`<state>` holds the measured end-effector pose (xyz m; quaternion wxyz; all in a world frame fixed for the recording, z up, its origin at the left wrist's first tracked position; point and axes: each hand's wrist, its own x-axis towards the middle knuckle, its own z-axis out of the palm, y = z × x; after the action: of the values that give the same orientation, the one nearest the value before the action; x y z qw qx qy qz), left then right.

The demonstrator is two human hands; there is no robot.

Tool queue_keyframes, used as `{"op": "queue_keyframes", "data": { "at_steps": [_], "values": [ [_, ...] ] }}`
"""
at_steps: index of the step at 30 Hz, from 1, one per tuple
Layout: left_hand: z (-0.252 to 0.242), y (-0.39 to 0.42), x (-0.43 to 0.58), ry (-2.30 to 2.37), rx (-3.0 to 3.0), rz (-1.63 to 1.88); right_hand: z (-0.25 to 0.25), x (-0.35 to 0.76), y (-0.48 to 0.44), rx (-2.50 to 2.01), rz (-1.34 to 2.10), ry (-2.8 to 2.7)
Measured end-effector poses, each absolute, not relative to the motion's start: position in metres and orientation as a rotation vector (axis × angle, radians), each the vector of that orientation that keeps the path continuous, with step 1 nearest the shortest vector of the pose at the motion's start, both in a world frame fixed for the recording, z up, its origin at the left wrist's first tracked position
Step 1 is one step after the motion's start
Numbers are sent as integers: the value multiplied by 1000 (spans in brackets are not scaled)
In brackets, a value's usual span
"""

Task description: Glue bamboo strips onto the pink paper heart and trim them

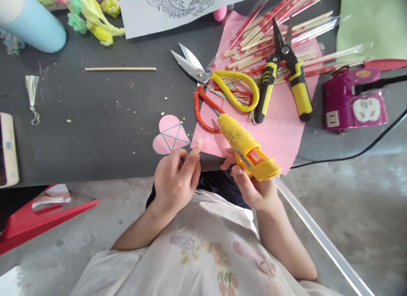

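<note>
My right hand (254, 188) is wrapped around a yellow hot glue gun (246, 147), its nozzle pointing up and left over the pink paper (288, 139). A long clear glue stick (318, 232) sticks out of its back end. My left hand (178, 177) rests at the table edge with curled fingers, the index fingertip close to a small clump of pale bits (199, 142). Whatever may lie between those fingers is hidden. Just beyond this hand is a pink paper heart (171, 135) with dark green lines across it. Scissors (203, 77) with red and yellow handles lie open near the nozzle.
Yellow-and-black pliers (284, 71) lie beside wrapped wooden sticks (254, 41). A purple power socket (354, 101) with a black cord stands right. One thin stick (121, 69), a pale tassel (32, 96), a phone (8, 152) and a dragon drawing (143, 22) are on the dark table.
</note>
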<state>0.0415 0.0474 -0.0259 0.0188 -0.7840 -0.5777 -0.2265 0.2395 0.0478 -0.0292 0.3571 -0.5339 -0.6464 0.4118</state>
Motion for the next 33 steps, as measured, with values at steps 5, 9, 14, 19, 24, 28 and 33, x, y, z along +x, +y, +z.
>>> {"op": "queue_keyframes", "data": {
  "at_steps": [5, 9, 14, 19, 24, 28, 33],
  "values": [
    [-28, 46, 39, -1770, -2462, -759, -29, 239, 48, -1387, 1064, -1662],
    [-29, 45, 38, -1776, -2460, -785, -32, 240, 46, -1377, 1070, -1634],
    [-30, 44, 39, -1772, -2462, -784, -34, 239, 45, -1390, 1085, -1601],
    [-31, 45, 39, -1757, -2457, -767, -37, 241, 43, -1365, 1100, -1601],
    [-31, 45, 40, -1752, -2459, -763, -42, 243, 41, -1375, 1124, -1590],
    [-31, 45, 40, -1749, -2472, -767, -44, 244, 40, -1377, 1110, -1597],
    [-30, 46, 40, -1755, -2480, -761, -45, 244, 40, -1421, 1077, -1620]
  ]
}}
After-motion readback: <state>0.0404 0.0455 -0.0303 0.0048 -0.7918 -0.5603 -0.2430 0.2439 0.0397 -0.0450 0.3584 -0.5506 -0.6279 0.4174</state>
